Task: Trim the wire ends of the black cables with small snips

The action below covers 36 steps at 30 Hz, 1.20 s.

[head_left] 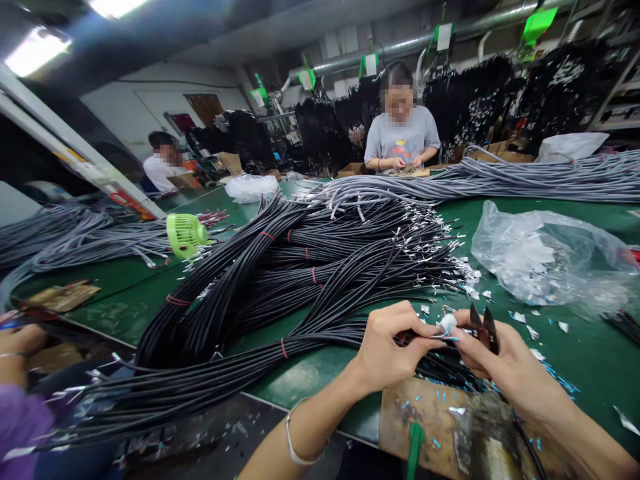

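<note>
My left hand (387, 343) is closed, pinching the end of a black cable where thin blue and white wires (444, 337) stick out. Against those wires press the thumb and finger of my right hand (495, 360). A pair of dark cutters (483, 328) is also tucked in my right hand, its two pointed blades upward and apart. Something small and white (449, 323) sits at the right fingertips; whether it is a finger wrap or a scrap I cannot tell. Left of my hands lie tied bundles of black cables (240, 360) with stripped ends.
Below my hands is a worn board (400, 413) with a green-handled tool (415, 448). A clear plastic bag (545, 253) of scraps lies right; grey cables (525, 179) cross behind. A green fan (185, 235) stands left. A co-worker (401, 133) sits opposite; another person's hand (23, 340) is at left.
</note>
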Tool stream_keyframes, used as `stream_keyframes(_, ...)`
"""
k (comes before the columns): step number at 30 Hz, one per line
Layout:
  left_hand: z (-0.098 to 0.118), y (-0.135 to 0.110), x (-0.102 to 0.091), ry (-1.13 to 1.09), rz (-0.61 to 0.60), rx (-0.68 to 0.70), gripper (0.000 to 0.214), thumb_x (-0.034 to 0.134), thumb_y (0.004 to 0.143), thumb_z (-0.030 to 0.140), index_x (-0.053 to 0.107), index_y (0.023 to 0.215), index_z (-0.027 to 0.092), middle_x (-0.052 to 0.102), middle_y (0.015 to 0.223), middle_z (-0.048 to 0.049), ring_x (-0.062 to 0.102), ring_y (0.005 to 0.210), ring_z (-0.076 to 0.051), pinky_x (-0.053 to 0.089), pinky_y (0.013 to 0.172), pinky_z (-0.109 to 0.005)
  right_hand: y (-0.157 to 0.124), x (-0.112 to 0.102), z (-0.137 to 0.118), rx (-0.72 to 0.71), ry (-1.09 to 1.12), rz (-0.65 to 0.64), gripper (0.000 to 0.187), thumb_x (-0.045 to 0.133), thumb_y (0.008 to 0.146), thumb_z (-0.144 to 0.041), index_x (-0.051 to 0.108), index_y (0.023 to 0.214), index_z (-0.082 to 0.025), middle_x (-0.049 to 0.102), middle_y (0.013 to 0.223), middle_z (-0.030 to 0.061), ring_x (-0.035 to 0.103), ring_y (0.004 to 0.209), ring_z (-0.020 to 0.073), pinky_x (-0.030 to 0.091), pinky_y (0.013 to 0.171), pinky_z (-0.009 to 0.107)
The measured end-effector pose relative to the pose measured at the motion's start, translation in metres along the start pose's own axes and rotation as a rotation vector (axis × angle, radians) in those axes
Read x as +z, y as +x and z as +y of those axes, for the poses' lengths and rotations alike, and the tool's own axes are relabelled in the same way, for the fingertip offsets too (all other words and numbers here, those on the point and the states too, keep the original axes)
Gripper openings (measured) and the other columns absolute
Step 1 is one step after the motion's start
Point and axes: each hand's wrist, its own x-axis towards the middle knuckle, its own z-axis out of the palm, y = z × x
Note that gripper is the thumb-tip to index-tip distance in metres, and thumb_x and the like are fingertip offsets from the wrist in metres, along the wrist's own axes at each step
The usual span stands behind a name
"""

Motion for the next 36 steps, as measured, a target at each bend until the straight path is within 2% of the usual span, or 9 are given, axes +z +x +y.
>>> stream_keyframes(3, -0.003, -0.003, 0.001, 0.153, 0.064, 0.167, 0.009, 0.064, 0.076, 0.01, 0.069, 0.069, 0.013, 0.061, 0.058, -0.0029, 0.051, 0.052, -0.01, 0.04, 0.049, -0.022, 0.0, -0.001, 0.0, 0.051, -0.007, 0.049, 0.033, 0.05, 0.086, -0.048, 0.054, 0.074, -0.018, 0.037, 0.049, -0.0071, 0.028, 0.039, 0.0063, 0.022, 0.035, 0.02)
stream_keyframes(10, -0.006, -0.009, 0.005, 0.331, 0.156, 0.265, 0.015, 0.058, 0.079, 0.006, 0.067, 0.07, 0.014, 0.055, 0.054, -0.0002, 0.045, 0.047, -0.008, 0.037, 0.045, -0.021, -0.004, 0.006, -0.003, -0.183, -0.353, 0.037, 0.031, 0.05, 0.089, -0.037, 0.051, 0.063, -0.019, 0.044, 0.056, -0.0031, 0.041, 0.053, 0.0103, 0.037, 0.047, 0.022)
stream_keyframes(12, -0.004, -0.009, 0.005, 0.335, 0.19, 0.258, 0.014, 0.058, 0.078, 0.006, 0.067, 0.071, 0.014, 0.054, 0.054, 0.0003, 0.044, 0.047, -0.008, 0.037, 0.044, -0.021, -0.005, 0.006, -0.001, -0.2, -0.392, 0.067, 0.026, 0.049, 0.089, -0.036, 0.054, 0.069, -0.02, 0.046, 0.056, -0.0032, 0.043, 0.052, 0.0105, 0.038, 0.046, 0.021)
stream_keyframes(14, -0.002, -0.009, 0.004, 0.315, 0.233, 0.249, 0.012, 0.059, 0.078, 0.007, 0.067, 0.072, 0.015, 0.054, 0.054, 0.0007, 0.045, 0.047, -0.008, 0.038, 0.045, -0.02, -0.005, 0.005, 0.002, -0.22, -0.397, 0.154, 0.019, 0.047, 0.09, -0.037, 0.057, 0.089, -0.021, 0.055, 0.065, -0.0018, 0.052, 0.056, 0.0119, 0.044, 0.05, 0.021)
stream_keyframes(17, 0.001, -0.007, 0.002, 0.284, 0.292, 0.261, 0.011, 0.061, 0.076, 0.006, 0.066, 0.072, 0.015, 0.053, 0.054, 0.0014, 0.045, 0.047, -0.008, 0.039, 0.045, -0.02, -0.005, 0.003, 0.005, -0.262, -0.431, 0.24, 0.027, 0.044, 0.091, -0.036, 0.051, 0.114, -0.023, 0.065, 0.096, 0.0042, 0.063, 0.083, 0.016, 0.052, 0.072, 0.025)
stream_keyframes(19, 0.002, -0.006, 0.002, 0.28, 0.303, 0.273, 0.011, 0.062, 0.076, 0.004, 0.066, 0.073, 0.015, 0.054, 0.055, 0.0015, 0.045, 0.047, -0.008, 0.038, 0.045, -0.02, -0.006, 0.003, 0.007, -0.286, -0.485, 0.229, 0.027, 0.045, 0.091, -0.036, 0.055, 0.114, -0.024, 0.065, 0.108, 0.0057, 0.062, 0.095, 0.0183, 0.05, 0.084, 0.029)
stream_keyframes(21, 0.003, -0.007, 0.001, 0.285, 0.295, 0.281, 0.012, 0.062, 0.075, 0.003, 0.066, 0.074, 0.014, 0.053, 0.055, 0.0015, 0.044, 0.047, -0.008, 0.037, 0.044, -0.02, -0.007, 0.004, 0.008, -0.3, -0.52, 0.209, 0.025, 0.047, 0.09, -0.036, 0.061, 0.107, -0.023, 0.067, 0.106, 0.0056, 0.063, 0.096, 0.0192, 0.05, 0.088, 0.031)
stream_keyframes(28, 0.001, -0.009, 0.002, 0.301, 0.274, 0.272, 0.013, 0.059, 0.077, 0.005, 0.067, 0.075, 0.015, 0.052, 0.053, 0.0016, 0.044, 0.046, -0.008, 0.037, 0.044, -0.021, -0.006, 0.006, 0.003, -0.325, -0.498, 0.221, 0.025, 0.049, 0.089, -0.035, 0.068, 0.1, -0.023, 0.071, 0.096, 0.0045, 0.067, 0.082, 0.0181, 0.055, 0.078, 0.028)
stream_keyframes(36, 0.001, -0.009, 0.002, 0.307, 0.27, 0.268, 0.013, 0.06, 0.076, 0.004, 0.066, 0.074, 0.015, 0.053, 0.053, 0.0015, 0.043, 0.047, -0.008, 0.037, 0.044, -0.021, -0.005, 0.005, 0.004, -0.352, -0.514, 0.225, 0.024, 0.049, 0.089, -0.033, 0.067, 0.101, -0.023, 0.071, 0.096, 0.0044, 0.067, 0.082, 0.0182, 0.055, 0.077, 0.028)
